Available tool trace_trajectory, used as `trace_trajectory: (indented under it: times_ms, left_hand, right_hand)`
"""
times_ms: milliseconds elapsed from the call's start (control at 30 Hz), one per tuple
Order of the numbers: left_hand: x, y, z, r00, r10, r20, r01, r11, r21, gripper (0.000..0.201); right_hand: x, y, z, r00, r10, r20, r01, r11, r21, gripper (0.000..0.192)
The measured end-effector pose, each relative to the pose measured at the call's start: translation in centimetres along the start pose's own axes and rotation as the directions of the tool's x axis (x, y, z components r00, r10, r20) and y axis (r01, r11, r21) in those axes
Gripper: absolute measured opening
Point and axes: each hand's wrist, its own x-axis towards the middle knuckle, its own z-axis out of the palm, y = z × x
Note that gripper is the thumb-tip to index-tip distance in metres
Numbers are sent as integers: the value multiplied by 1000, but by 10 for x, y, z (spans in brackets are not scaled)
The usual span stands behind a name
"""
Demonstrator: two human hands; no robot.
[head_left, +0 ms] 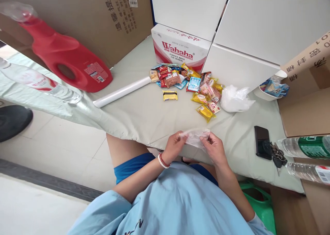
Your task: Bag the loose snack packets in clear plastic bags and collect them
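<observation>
A clear, thin plastic bag [195, 137] is stretched between my two hands, just above the table's front edge. My left hand [176, 144] pinches its left end, thumb against fingers. At the other end my right hand [213, 146] is closed on the plastic too. Beyond the hands lies a pile of small wrapped snacks [173, 77] in red, yellow, blue and pink. One yellow packet with a dark band [170, 95] lies apart from the pile. To the right of the snacks sits a crumpled white plastic bag [235, 99].
A white roll [122, 91], a red jug [74, 61] and a water bottle [43, 82] are at left. A Wahaha carton [180, 47] stands behind the snacks. Rightward are a tub [265, 93], a phone [262, 142], keys [278, 156] and two bottles [313, 147].
</observation>
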Motion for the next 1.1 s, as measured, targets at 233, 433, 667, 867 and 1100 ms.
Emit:
trace_trajectory:
  times_ms: [233,433,667,867,1100]
  left_hand:
    - [1,-6,-15,944,48,-326,-4,991,132,38]
    - [0,4,-2,869,422,259,-484,612,626,33]
    - [24,-1,-18,991,86,102,-100,985,142,26]
    - [15,5,-63,989,-57,-135,27,976,-216,36]
    - [-10,11,-60,982,158,101,-162,986,37,21]
  right_hand:
    - [3,8,-9,991,120,-66,-99,962,254,39]
    - [-4,19,-13,995,89,-36,-80,975,207,40]
    - [-6,24,-35,996,65,-54,-58,992,116,44]
    - [-11,42,-71,986,82,-142,-86,996,-22,49]
    - [-5,7,-72,911,-352,-214,193,825,-531,39]
